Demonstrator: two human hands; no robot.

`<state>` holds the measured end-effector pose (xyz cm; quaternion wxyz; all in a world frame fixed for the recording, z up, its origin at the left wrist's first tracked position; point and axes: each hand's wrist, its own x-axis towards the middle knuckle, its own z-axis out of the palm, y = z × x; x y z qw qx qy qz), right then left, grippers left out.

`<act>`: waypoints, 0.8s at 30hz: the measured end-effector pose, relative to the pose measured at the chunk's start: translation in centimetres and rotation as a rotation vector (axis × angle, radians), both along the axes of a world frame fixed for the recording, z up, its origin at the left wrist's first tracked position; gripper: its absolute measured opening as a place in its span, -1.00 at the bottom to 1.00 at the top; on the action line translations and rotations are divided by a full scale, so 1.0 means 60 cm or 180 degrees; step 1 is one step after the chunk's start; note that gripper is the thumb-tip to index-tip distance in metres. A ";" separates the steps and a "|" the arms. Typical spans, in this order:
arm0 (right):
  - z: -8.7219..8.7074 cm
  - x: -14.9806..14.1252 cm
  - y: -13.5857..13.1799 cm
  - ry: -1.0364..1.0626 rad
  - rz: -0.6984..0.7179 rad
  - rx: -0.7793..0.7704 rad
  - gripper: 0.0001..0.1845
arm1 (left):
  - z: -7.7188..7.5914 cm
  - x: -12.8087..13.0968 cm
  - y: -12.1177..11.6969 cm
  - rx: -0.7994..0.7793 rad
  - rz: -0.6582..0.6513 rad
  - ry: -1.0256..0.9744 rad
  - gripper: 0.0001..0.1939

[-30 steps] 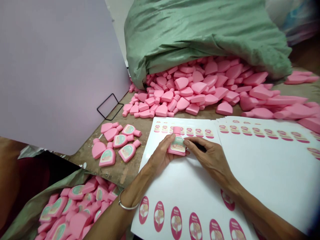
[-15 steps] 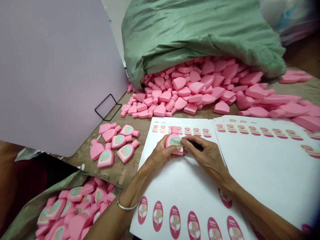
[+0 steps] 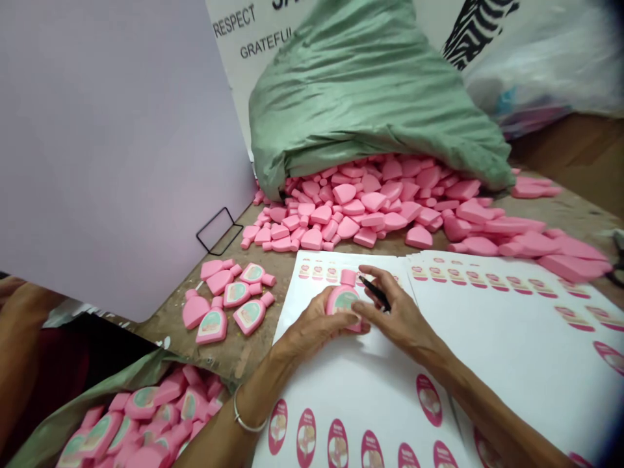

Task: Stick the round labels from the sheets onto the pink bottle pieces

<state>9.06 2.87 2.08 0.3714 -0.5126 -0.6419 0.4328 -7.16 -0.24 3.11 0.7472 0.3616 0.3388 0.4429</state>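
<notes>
Right hand (image 3: 397, 318): forefinger has lifted off thumb, black tool (image 3: 377, 294) tucked in grip | left hand (image 3: 312, 325) grasps bottle (image 3: 348, 279), label (image 3: 345, 300) on, between hands | labelled bottles (image 3: 250, 316) left of hands; heap (image 3: 373, 201) ahead looks unlabelled.

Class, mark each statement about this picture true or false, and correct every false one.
1. The left hand holds a pink bottle. True.
2. The right hand holds scissors. False: the right hand holds a thin black tool.
3. A green sack lies over part of a pile of bottles. True.
4. A bangle is on the right wrist. False: the bangle is on the left wrist.
5. A white sheet lies beneath the hands. True.
</notes>
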 end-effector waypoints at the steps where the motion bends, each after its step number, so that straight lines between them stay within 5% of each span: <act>1: 0.008 -0.005 -0.007 -0.0002 0.0063 0.0009 -0.26 | 0.011 0.002 -0.007 0.0029 -0.0061 0.0000 -0.65; 8: 0.025 -0.022 -0.044 -0.0336 -0.0101 0.0226 -0.63 | 0.046 0.000 -0.064 -0.0049 -0.0595 -0.0321 -0.53; 12: 0.020 -0.034 -0.038 -0.0486 0.0468 0.0290 -0.56 | 0.040 -0.028 -0.099 -0.0102 -0.0097 -0.0067 -0.55; 15: 0.018 -0.047 0.002 -0.0947 0.0625 0.0508 -0.56 | 0.030 -0.082 -0.111 0.0044 0.0970 0.1358 -0.66; 18: 0.016 -0.072 0.072 -0.1730 0.0084 0.0670 -0.59 | 0.010 -0.157 -0.097 0.0588 0.2081 0.3402 -0.68; 24: 0.004 -0.183 0.177 -0.2366 -0.0714 0.0730 -0.39 | -0.018 -0.251 -0.054 0.0994 0.2856 0.5152 -0.61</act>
